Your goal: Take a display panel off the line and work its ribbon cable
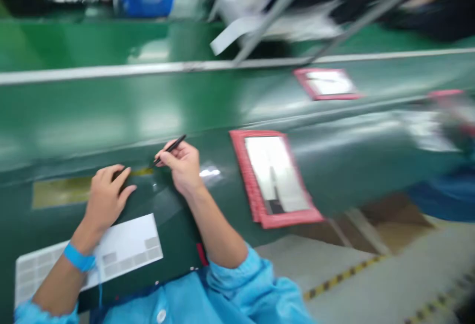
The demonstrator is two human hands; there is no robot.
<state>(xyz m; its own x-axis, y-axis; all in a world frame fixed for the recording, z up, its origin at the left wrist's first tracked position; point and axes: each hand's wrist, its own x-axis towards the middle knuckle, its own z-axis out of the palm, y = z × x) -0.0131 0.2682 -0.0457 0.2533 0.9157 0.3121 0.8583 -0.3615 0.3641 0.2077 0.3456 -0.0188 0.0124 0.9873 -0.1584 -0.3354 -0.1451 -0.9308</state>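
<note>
The right hand (183,165) pinches a black pen-like tool (173,146) near the end of a yellow strip (61,193) on the counter (233,200); the left hand (106,193) bends over that strip, its grip impossible to tell; a slipping tool could scratch the strip.

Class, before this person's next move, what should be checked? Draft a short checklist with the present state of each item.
1. Tool in grip: ok; the right hand holds a black pen-like tool.
2. Left hand at the yellow strip: ok.
3. Tool touching the strip: cannot tell, too blurred.
4. Blue wristband worn: ok.
5. White sheet fully visible: not ok; the left forearm hides part.
6. Nearer red-framed panel apart from both hands: ok.
</note>
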